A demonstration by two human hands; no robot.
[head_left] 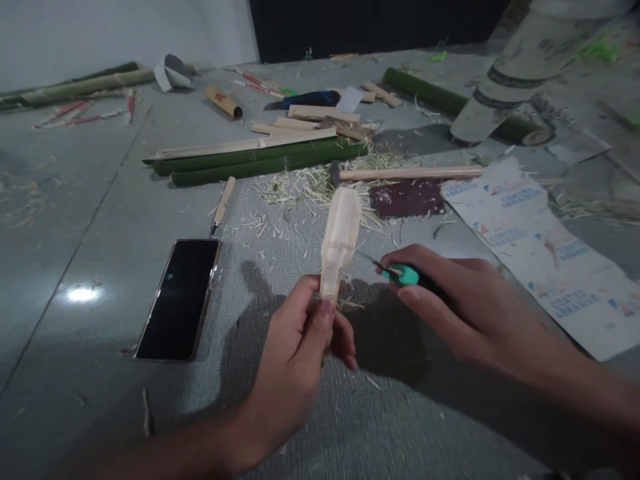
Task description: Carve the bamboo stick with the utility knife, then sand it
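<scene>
In the head view, looks like we're between cuts: left hand (295, 353) grip closed on the wooden piece (341, 227) near centre, right hand (465, 307) clamped on the cutter (407, 275) at its 4 o'clock. Any next cut calls for a clear thumb. Grey floor (110, 267), pale wall (125, 30) at 10.

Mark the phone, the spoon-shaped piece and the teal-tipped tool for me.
Phone (180, 300), head view, middle of its dark screen.
Spoon-shaped piece (342, 223), head view, its wide end.
Teal-tipped tool (409, 275), head view, its teal part.
</scene>
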